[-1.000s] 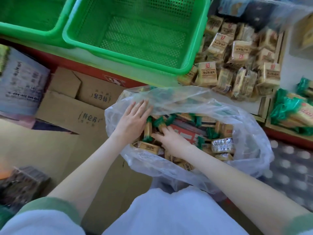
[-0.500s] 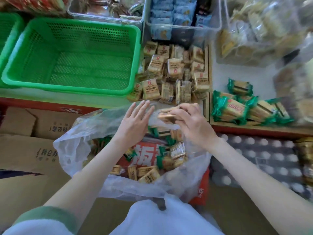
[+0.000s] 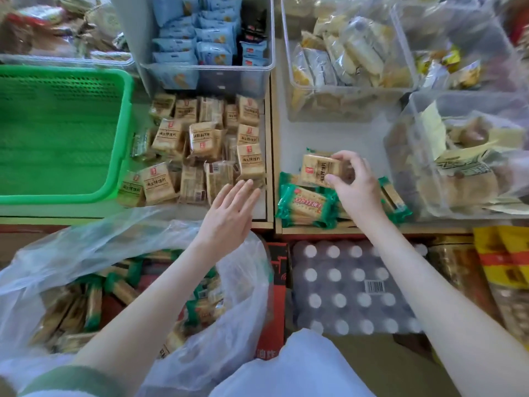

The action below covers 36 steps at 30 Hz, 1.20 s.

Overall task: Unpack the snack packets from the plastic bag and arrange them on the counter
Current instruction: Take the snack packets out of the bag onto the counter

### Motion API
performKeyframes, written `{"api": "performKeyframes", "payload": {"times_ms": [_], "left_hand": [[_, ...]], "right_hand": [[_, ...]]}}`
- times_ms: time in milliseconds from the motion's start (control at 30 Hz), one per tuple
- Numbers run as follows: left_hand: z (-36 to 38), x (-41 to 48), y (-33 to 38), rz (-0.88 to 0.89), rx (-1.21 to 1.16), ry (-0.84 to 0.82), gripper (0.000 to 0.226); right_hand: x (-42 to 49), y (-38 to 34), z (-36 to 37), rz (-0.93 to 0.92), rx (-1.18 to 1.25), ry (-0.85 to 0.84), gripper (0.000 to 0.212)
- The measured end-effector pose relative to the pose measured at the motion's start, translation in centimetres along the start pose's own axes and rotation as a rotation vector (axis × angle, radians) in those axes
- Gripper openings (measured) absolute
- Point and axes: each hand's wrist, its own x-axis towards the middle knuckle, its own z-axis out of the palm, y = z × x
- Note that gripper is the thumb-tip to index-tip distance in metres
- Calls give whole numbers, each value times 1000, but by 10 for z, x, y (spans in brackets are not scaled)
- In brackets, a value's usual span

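The right hand (image 3: 357, 190) pinches a flat tan snack packet (image 3: 320, 170) just above the green-wrapped packets (image 3: 303, 206) at the front edge of the counter (image 3: 289, 133). I think it is being put down. Next it needs a free spot and a gentle let-go. The left hand (image 3: 229, 216) hangs flat and wide over the clear plastic bag (image 3: 71, 253), which holds many more packets (image 3: 91, 305). A clear plastic bin (image 3: 206, 81) at the back edge holds blue packets (image 3: 211, 32).
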Motion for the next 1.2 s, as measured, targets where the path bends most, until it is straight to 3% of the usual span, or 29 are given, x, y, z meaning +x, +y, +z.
{"api": "performKeyframes", "payload": {"times_ms": [133, 300, 467, 567, 667, 733, 867, 967, 1133, 1200], "left_hand": [[-4, -5, -19, -110, 32, 3, 51], [-15, -25, -52, -297, 35, 28, 53], [-21, -44, -87, -403, 103, 45, 55], [-20, -56, -110, -455, 117, 13, 54], [-21, -74, -132, -437, 108, -39, 56], [-20, -87, -144, -358, 112, -36, 49], [-21, -113, -159, -204, 99, -18, 50], [-17, -145, -167, -142, 80, -37, 47], [-1, -208, -197, -183, 115, -91, 52], [1, -229, -210, -217, 116, -103, 53]], "right_hand": [[21, -29, 35, 24, 171, -52, 31], [56, -91, 105, 250, 489, -89, 32], [76, -134, 171, 291, 527, -98, 32], [76, -141, 197, 258, 332, -173, 29], [72, -139, 208, 122, -148, -233, 37], [67, -140, 208, 20, -295, -192, 44], [37, -155, 203, -293, -377, -21, 52], [-24, -162, 217, -645, -263, 71, 47], [-147, -145, 283, -1045, -329, -318, 41], [-179, -139, 313, -1049, -410, -485, 38]]}}
